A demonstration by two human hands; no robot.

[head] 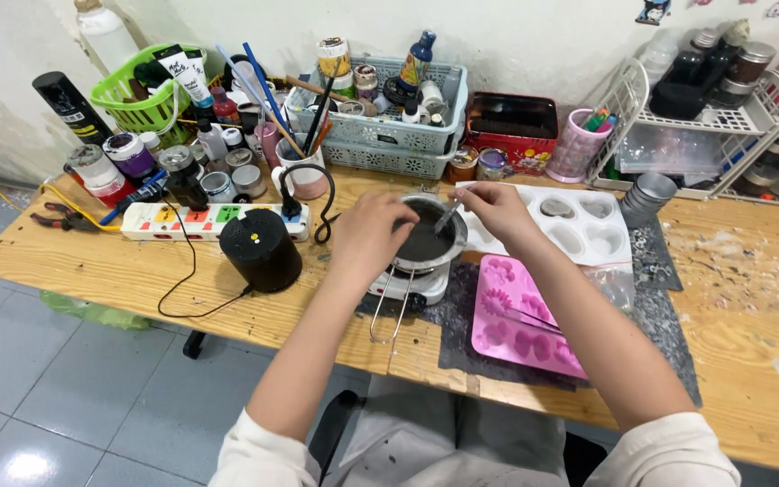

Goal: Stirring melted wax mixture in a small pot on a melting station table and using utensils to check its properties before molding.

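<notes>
Item: small metal pot (426, 242) of dark liquid, seated on a white hotplate (412, 281) at the near-centre of the wooden table (92, 261). Its wire handle (389, 311) points toward the person.

Step in hand, as judged: stirring or testing the dark contents while they sit on the heat. A next move, if any liquid leaves the pot, calls for a steady pot and a slow, level hand, since the moulds lie close by.

Left hand (373, 236): forearm reaching in from lower left, palm down, hand resting at the pot's left rim. Fingers curled together over the rim; whether they actually clamp it cannot be told.

Right hand (495, 206): forearm reaching in from lower right, wrist bent inward above the pot's right side. Fingertips pinched on a thin metal stirrer (448, 217), whose lower end dips into the liquid.

Adjacent: white heart mould (579, 230) just behind and right of the pot; pink flower mould (520, 316) in front of it, on a dark mat (660, 325). Left of the hotplate: black cylinder (261, 250), white power strip (214, 219). Rear: baskets of paints and brushes.
</notes>
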